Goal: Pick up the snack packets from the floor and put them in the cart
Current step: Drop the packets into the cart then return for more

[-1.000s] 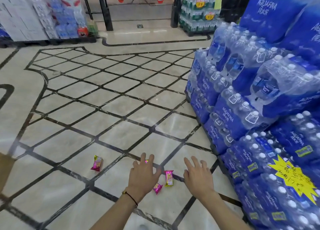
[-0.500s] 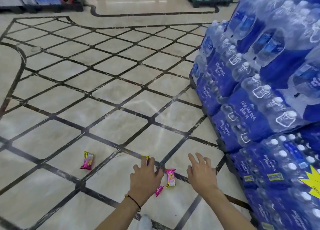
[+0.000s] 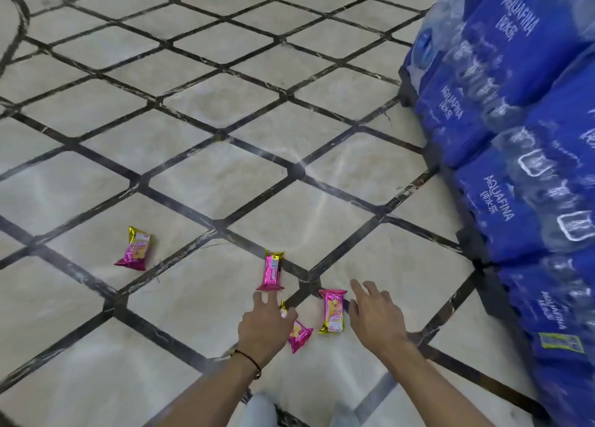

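Snack packets (image 3: 333,310), four pink and gold ones, lie on the tiled floor (image 3: 209,181). The left packet (image 3: 133,248) is well apart from both hands. The middle packet (image 3: 273,270) lies just beyond the fingertips of the left hand (image 3: 264,325); I cannot tell whether they touch it. The lowest packet (image 3: 300,333) is partly hidden under this hand, at its thumb side. The fourth packet (image 3: 332,317) lies between the two hands, just beside the right hand (image 3: 375,318). The fingers (image 3: 358,287) of both hands are spread wide and hold nothing. Blue packs of water bottles (image 3: 515,111) stand at the right.
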`<act>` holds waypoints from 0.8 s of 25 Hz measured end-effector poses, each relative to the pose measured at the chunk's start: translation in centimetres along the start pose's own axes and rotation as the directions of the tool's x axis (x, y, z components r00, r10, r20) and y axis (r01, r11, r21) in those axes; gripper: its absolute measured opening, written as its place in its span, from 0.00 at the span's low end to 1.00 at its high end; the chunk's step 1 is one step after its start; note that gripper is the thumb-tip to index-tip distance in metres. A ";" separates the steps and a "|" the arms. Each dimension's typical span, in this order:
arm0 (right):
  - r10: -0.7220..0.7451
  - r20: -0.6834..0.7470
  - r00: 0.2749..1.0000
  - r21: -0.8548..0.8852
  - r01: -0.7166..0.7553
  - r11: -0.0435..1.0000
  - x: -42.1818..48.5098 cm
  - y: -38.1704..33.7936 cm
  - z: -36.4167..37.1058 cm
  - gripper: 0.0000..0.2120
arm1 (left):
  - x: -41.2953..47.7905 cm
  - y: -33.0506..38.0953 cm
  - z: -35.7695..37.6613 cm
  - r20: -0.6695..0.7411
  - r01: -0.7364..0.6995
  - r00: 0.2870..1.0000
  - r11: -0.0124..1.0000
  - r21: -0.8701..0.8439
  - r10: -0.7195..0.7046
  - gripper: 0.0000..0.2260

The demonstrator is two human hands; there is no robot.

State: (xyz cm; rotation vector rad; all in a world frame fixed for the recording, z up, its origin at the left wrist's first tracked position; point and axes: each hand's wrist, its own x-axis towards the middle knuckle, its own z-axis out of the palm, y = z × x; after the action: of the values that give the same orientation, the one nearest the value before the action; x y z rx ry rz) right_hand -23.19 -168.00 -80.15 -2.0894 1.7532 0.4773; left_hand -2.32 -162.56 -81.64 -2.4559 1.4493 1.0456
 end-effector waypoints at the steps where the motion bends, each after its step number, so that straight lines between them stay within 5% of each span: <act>1: -0.005 -0.001 1.000 0.001 0.005 1.000 1.5 0.4 2.7 0.21 | 1.9 -0.5 2.6 0.010 0.010 1.000 1.000 -0.011 -0.009 0.24; 6: -0.034 0.055 0.998 -0.046 0.037 0.998 8.2 2.2 15.1 0.22 | 9.5 -2.8 14.2 0.013 0.037 0.999 0.989 -0.142 -0.036 0.20; 9: -0.052 0.078 0.996 -0.099 0.060 0.993 11.6 2.6 20.8 0.24 | 13.2 -4.1 19.9 0.028 0.052 0.998 0.982 -0.180 -0.047 0.27; 17: -0.033 0.037 0.999 -0.069 0.035 0.997 15.9 1.7 27.8 0.32 | 17.3 -5.9 28.8 -0.106 -0.069 0.991 0.994 0.089 0.078 0.37; 20: -0.027 0.059 0.998 -0.074 0.032 0.997 17.1 1.2 29.0 0.33 | 17.6 -4.6 28.2 -0.206 0.056 0.976 0.995 -0.088 -0.073 0.29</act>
State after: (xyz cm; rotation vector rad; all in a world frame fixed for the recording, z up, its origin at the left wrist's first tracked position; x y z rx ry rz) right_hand -22.07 -168.84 -113.84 -2.1267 1.6940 0.5980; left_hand -7.47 -161.35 -114.78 -2.7233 1.3948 0.8733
